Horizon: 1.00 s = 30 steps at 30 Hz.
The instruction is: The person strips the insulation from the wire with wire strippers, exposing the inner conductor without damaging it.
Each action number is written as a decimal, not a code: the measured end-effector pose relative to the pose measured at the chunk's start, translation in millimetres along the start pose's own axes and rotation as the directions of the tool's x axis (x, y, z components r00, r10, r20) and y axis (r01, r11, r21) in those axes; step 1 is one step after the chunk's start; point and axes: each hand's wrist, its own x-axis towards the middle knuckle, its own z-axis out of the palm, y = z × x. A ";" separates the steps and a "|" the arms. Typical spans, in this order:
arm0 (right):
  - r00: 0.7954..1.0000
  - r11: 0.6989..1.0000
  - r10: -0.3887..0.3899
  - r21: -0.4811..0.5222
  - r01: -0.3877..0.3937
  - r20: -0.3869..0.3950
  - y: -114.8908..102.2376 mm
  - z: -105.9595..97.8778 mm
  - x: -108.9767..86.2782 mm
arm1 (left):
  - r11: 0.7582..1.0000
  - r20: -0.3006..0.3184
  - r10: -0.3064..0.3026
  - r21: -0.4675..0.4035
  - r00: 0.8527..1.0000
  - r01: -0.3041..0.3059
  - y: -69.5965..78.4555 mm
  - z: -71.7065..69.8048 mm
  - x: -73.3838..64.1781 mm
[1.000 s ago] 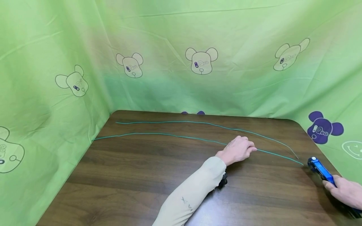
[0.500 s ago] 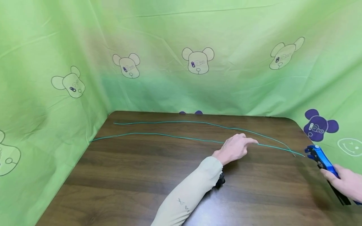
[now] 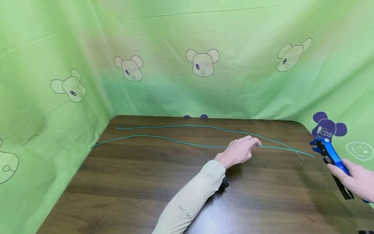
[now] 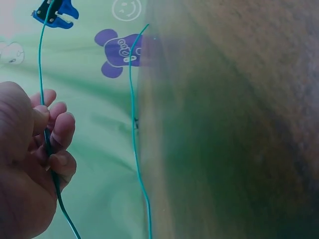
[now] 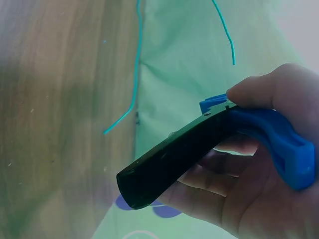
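Note:
In the head view my left hand (image 3: 237,151) is over the middle right of the table. Its thumb and fingertips pinch a thin teal wire (image 4: 41,64), which runs on across the palm. This nearer wire (image 3: 181,142) trails left to the table's edge, and its short free end points right. A second teal wire (image 3: 187,125) lies farther back, passing under the first near its right end. At the right, my right hand (image 3: 355,178) grips a blue and black wire stripper (image 3: 330,156) by its handles. The stripper's head is raised, close beyond the wire's free end.
The brown wooden table (image 3: 131,188) has a green cloth (image 3: 163,91) with bear prints hanging behind it and at both sides. A black device (image 3: 223,185) sits under the left wrist. Part of a dark object (image 3: 365,232) shows at the lower right corner.
The wire stripper has risen and moved slightly left, its handles now spread wider in view. My left hand has shifted a little left, and the held wire's free end has lifted across the far wire.

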 end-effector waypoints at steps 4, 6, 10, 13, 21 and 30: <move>1.000 1.000 -0.009 0.026 0.009 -0.023 -10.2 -6.0 0.0 | 1.000 -0.025 0.022 0.020 0.999 -0.021 -2.3 -5.2 -1.5; 0.998 0.999 -0.016 0.051 0.019 -0.054 -13.4 -7.6 -0.8 | 0.999 -0.035 0.036 0.018 0.999 -0.036 -3.2 -7.2 -2.2; 0.988 0.990 -0.059 0.117 0.076 -0.142 -17.3 -9.4 -3.4 | 0.999 -0.038 0.044 -0.030 0.998 -0.045 -4.5 -12.2 -4.9; 0.978 0.983 -0.085 0.145 0.114 -0.188 -21.8 -12.7 -4.3 | 0.997 -0.045 0.038 -0.067 0.998 -0.041 -5.7 -16.9 -7.7; 0.969 0.977 -0.117 0.148 0.151 -0.216 -45.3 -24.8 -3.1 | 0.995 -0.110 0.038 -0.082 0.993 -0.047 -10.9 -29.0 -14.2; 0.958 0.965 -0.194 0.135 0.225 -0.211 -62.9 -30.9 0.6 | 0.992 -0.221 0.094 -0.059 0.971 -0.109 -15.3 -45.6 -22.4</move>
